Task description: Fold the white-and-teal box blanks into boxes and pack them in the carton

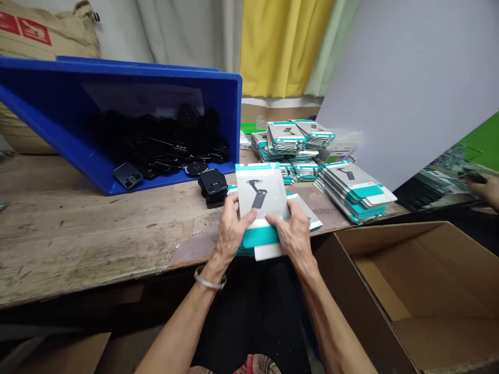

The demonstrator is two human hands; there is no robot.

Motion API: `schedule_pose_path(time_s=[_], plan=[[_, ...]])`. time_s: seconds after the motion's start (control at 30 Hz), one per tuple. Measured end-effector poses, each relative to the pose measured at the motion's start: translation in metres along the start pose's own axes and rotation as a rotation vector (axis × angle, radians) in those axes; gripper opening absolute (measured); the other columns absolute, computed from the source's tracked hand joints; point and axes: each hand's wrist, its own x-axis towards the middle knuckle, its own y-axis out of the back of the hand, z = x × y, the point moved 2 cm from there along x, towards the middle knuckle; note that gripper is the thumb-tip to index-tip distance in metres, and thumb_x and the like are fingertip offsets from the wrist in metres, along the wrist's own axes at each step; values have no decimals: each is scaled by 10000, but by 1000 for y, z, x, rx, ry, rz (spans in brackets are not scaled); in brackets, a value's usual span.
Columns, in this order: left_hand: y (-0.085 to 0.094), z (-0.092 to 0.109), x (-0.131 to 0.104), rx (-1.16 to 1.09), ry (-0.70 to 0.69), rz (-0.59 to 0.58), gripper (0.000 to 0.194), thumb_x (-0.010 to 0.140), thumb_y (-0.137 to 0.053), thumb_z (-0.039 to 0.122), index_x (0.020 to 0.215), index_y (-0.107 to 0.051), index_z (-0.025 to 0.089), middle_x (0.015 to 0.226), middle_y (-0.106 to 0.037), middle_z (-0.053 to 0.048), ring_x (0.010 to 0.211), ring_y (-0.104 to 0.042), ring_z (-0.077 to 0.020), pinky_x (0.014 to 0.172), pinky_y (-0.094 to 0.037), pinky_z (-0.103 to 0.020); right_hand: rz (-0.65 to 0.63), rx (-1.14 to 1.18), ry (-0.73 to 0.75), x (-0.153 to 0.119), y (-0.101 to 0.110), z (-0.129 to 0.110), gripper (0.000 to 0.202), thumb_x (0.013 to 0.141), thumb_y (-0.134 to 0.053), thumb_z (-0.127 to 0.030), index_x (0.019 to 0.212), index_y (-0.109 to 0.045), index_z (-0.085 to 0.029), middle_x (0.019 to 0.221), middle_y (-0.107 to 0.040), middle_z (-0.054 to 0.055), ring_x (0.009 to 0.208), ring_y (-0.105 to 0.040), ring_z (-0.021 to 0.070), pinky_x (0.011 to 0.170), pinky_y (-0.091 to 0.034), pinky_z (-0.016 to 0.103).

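A flat white and teal box (263,189) with a picture of a black device on it is held up at the table's front edge. My left hand (233,228) grips its left side, thumb on the front. On its right side my right hand (294,231) is closed in the same way. A white flap sticks out at the box's lower end. Behind my left hand is a small stack of black parts (213,186). Part of another flat package (306,210) shows behind my right hand, lying on the table.
A blue bin (238,119) on its side holds many black parts. Stacks of flat boxes (288,137) stand behind, another stack (353,189) at right. An open cardboard box (366,283) sits at lower right. Another person's hand (489,189) shows at the right edge, beyond a pale panel (413,78).
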Motion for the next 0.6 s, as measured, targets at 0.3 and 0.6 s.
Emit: schedule_pose_path(time_s=[0.3,0.6], plan=[[13,-47,-149,-918,826,-430,934,572,-674,636,1285,-523,53,1313,-555,-226,1280,-420,-447,1049,-328,-550,-141,-107,23,-187,16,59,146,810,-650,-346,834,-623,-204,730,-667,31,660,-618,186,584,-490,295],[20,-72,-187,-897,1100,-302,427,678,-627,426,985,-680,134,777,-708,-52,818,-646,-246,778,-479,-344,42,-343,613,-147,5,21,317,866,-604,-275,1135,-527,-125,1025,-606,158,974,-560,268,808,-484,421]])
